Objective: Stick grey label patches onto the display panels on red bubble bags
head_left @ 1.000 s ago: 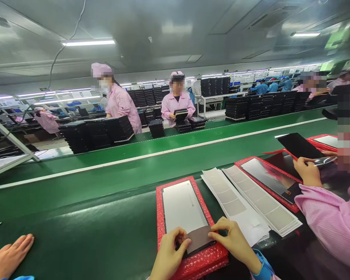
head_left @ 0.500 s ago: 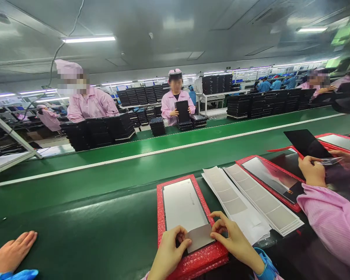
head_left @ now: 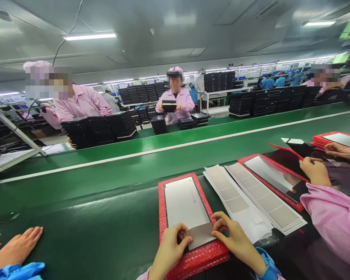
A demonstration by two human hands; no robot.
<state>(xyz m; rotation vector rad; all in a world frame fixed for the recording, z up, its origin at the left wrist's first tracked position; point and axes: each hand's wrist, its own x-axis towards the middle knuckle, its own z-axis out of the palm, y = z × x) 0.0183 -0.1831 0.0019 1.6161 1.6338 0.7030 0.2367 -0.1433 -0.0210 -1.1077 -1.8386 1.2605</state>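
Here, left hand (head_left: 169,249), right hand (head_left: 235,241) pinched on grey film (head_left: 200,234); panel (head_left: 185,202) print illegible.

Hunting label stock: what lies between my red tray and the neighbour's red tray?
Two fanned stacks of white sheets bearing grey patches, in the head view.

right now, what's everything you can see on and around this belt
grey patch: one, grey, on the panel's near end
panel: one, white, in the near red tray
near red tray: one, red, on the belt's near edge
backing sheets: two stacks, white with grey patches, right of that tray
second red tray: one, red, holding a shiny panel, further right
belt: one, green, across the view
black trays: many stacks, black, beyond the belt
workers: two nearest, pink coats, across the belt
neighbour's sleeve: one, pink, right edge
another person's hand: one, flat on the belt, lower left
left hand: pinching the patch's left edge
right hand: pinching its right edge
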